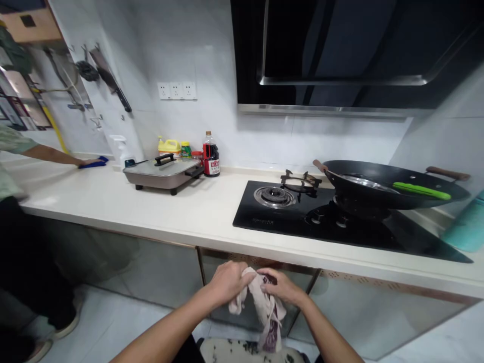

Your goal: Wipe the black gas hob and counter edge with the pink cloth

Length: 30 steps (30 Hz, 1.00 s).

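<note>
A whitish cloth [260,297] with dark purple patches hangs bunched between my two hands, just in front of the counter's front edge. My left hand [228,283] is closed around its upper left part. On the upper right, my right hand [284,287] grips the cloth with bent fingers. The lower end dangles above a pale patterned surface [230,351] at the bottom of the view.
On the counter [113,206] are a lidded electric pan [162,174], a dark sauce bottle [211,156] and a spray bottle [124,151]. A wok [397,196] sits on the gas stove [287,222]. At left, another person's hand [88,163] touches a blue cloth [99,161].
</note>
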Each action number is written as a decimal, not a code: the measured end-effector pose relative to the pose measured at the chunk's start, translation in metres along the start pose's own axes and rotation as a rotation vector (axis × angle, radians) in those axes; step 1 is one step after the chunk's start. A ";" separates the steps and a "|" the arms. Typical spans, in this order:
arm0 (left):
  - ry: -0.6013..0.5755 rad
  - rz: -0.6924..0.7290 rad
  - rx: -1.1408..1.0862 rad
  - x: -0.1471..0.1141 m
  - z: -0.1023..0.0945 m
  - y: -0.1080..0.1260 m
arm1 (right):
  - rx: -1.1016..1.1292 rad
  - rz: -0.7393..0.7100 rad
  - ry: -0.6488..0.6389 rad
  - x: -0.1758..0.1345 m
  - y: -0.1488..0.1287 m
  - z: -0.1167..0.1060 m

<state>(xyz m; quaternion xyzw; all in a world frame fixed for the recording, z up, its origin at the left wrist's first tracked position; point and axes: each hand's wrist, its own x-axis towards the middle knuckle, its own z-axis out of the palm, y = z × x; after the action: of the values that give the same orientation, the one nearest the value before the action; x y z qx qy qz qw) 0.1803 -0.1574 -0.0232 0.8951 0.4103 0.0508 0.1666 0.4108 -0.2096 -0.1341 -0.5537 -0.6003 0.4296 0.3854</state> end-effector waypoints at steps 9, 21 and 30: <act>0.060 -0.043 -0.445 0.034 0.014 0.013 | -0.184 -0.018 0.113 -0.034 -0.004 0.014; -0.060 -0.121 -0.894 0.038 0.004 0.014 | -0.530 -0.038 0.610 -0.037 0.043 0.081; -0.144 0.014 -0.681 0.032 -0.035 0.005 | -0.328 -0.157 0.633 -0.055 0.056 0.011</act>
<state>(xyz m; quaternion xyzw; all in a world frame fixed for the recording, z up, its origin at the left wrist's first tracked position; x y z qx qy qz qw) 0.1977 -0.1274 0.0099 0.7924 0.3509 0.1228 0.4837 0.4245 -0.2642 -0.1900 -0.6659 -0.5529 0.1043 0.4899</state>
